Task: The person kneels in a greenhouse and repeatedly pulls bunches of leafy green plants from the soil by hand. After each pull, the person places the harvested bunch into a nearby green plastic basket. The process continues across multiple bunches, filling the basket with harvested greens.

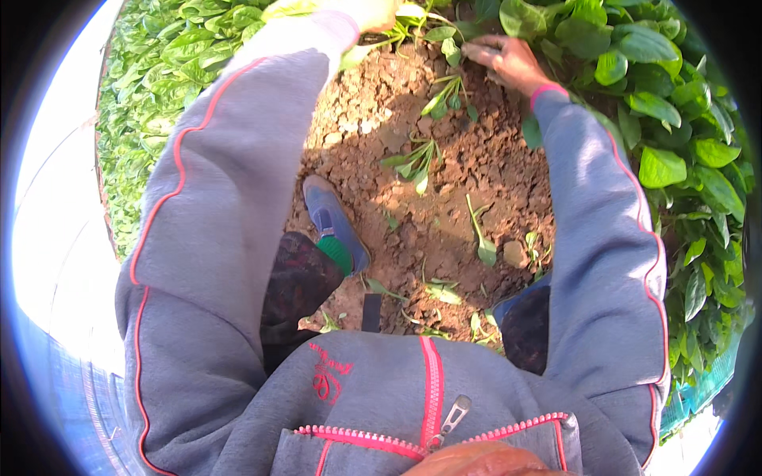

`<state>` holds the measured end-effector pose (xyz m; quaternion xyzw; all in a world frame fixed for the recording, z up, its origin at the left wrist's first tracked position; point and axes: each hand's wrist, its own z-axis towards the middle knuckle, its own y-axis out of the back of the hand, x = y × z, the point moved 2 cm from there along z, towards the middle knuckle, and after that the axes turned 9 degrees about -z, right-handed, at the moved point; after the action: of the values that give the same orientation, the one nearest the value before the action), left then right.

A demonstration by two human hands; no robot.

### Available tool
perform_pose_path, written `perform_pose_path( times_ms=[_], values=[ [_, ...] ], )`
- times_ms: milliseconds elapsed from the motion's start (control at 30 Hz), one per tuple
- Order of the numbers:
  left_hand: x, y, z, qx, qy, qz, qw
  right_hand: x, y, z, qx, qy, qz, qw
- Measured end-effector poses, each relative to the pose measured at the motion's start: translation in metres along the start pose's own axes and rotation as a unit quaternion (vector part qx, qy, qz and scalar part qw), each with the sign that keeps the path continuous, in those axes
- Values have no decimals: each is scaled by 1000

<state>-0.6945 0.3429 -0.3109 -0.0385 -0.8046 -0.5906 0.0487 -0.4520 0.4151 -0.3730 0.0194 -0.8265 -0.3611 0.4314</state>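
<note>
At the top edge, my left hand point(376, 14) is washed out by sunlight and partly cut off. Green leaves point(408, 27) show right beside it, but its grip on them is hidden. My right hand point(506, 62) reaches low over the soil at the upper right, its fingers bent and pointing left beside a small leaf point(450, 52). Whether those fingers pinch anything is unclear. Dense leafy green plants point(646, 44), resembling spinach, crowd close to the right hand. Below the hands, a loose uprooted plant point(419, 159) lies on the brown soil point(369, 128).
Another leafy bed point(178, 65) runs along the left. Loose leaves point(485, 250) and a clod point(515, 254) lie on the crumbly ground. My blue shoe point(336, 214) stands between the beds, near a dark flat strip point(371, 312). A teal plastic crate point(705, 381) is at lower right.
</note>
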Motion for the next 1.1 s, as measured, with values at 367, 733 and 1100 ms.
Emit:
perform_pose_path(
  times_ms=[367,733,1100],
  values=[
    [-8,80,-173,175,-50,-64,981,23,-58,-37,-104,-94,-274,951],
    [2,81,-325,-34,350,-741,571,24,-132,-95,144,-258,-11,955],
    [12,63,-340,-104,120,-843,513,15,-133,-119,163,-118,-157,967]
  ],
)
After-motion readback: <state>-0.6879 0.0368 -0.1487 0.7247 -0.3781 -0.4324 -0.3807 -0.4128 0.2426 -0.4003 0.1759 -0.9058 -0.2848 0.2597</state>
